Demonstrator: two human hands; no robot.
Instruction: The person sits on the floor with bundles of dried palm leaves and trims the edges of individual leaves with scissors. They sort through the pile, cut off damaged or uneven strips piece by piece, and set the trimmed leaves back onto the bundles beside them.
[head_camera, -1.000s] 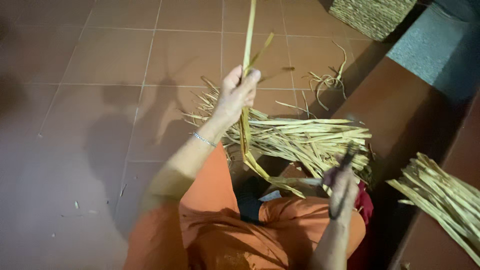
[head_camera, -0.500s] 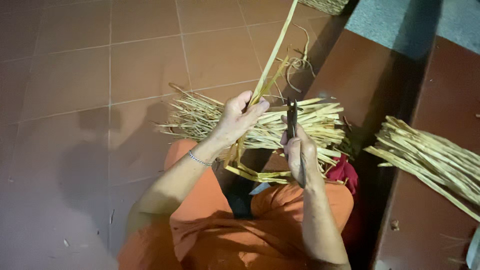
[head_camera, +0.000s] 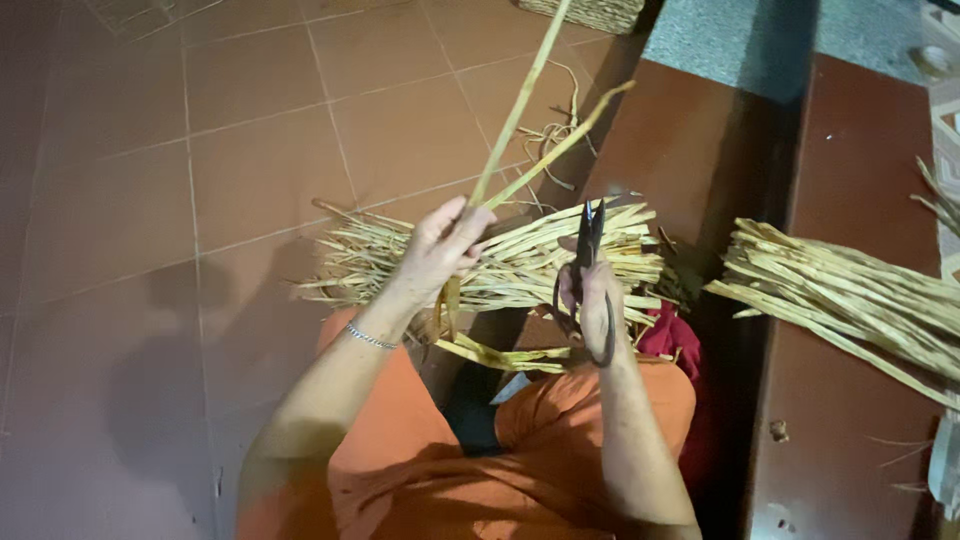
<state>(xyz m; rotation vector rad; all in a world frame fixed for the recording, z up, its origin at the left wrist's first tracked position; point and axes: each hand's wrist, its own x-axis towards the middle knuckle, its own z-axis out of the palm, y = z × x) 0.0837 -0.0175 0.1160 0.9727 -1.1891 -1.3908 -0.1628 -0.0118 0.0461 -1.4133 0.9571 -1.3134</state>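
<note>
The person is sitting low over a tiled floor (head_camera: 200, 160), knees in orange cloth (head_camera: 400, 440), working on dried reed strips. The left hand (head_camera: 440, 245) is closing its fingers around a long yellow strip (head_camera: 520, 110), pinching it between the thumb and the curled fingers. The strip is running up and away from that grip, slanting toward the top of the view, and just above the fingers it is forking into two thin branches, the shorter one leaning to the right. Below the fingers the same strip is hanging down past the palm toward the lap, where a flatter, curled piece (head_camera: 500, 355) is lying across the knees. A thin bracelet (head_camera: 370, 338) is sitting on the left wrist.

The right hand (head_camera: 595, 305) is gripping a pair of dark scissors (head_camera: 588, 255), fingers tucked through and around the looped handles. The blades are pointing straight up and appearing nearly together, just to the right of the held strip and not touching it.

Behind both hands a thick bundle of strips (head_camera: 520, 262) is lying crosswise on the floor, reaching from left of the left hand to past the scissors. A second bundle (head_camera: 840, 295) is resting off to the right on a dark reddish-brown step (head_camera: 850, 150), well apart from the hands. A bit of red cloth (head_camera: 668, 340) is showing by the right knee.
</note>
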